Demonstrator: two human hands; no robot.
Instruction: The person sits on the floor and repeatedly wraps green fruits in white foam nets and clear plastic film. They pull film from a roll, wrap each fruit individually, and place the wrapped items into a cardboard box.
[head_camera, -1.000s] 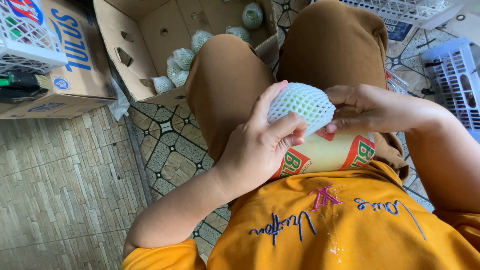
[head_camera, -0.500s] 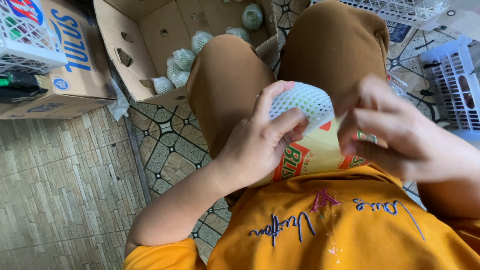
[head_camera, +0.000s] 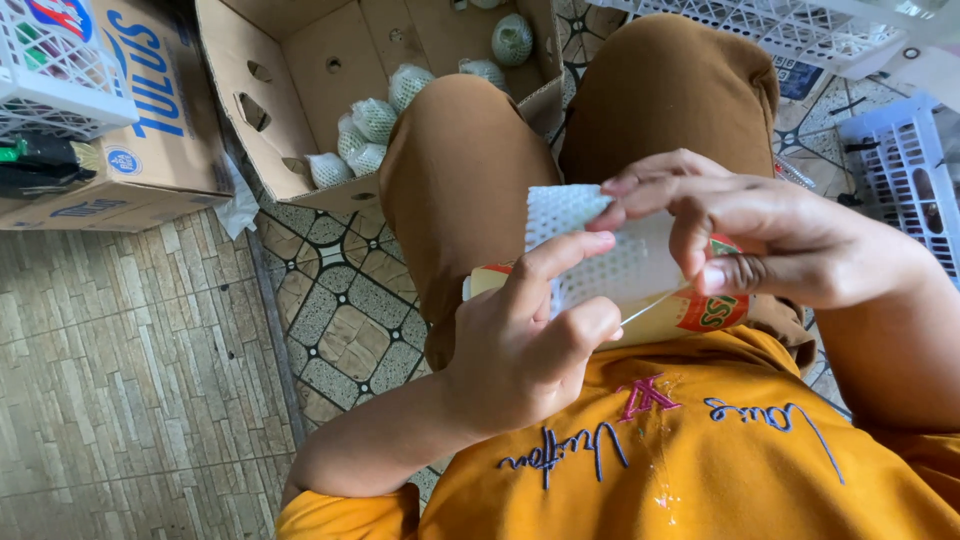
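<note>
Two hands, left hand (head_camera: 520, 350) and right hand (head_camera: 760, 240), pinch a white foam net sleeve (head_camera: 590, 250) with their fingers; it seems light, soft, best held at its edges.

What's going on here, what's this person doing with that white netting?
A seated person holds a white foam net sleeve over their lap with both hands: the left hand pinches its lower edge, the right hand its upper side. Under it a yellow printed packet lies on the lap. An open cardboard box on the tiled floor holds several net-wrapped fruits.
</note>
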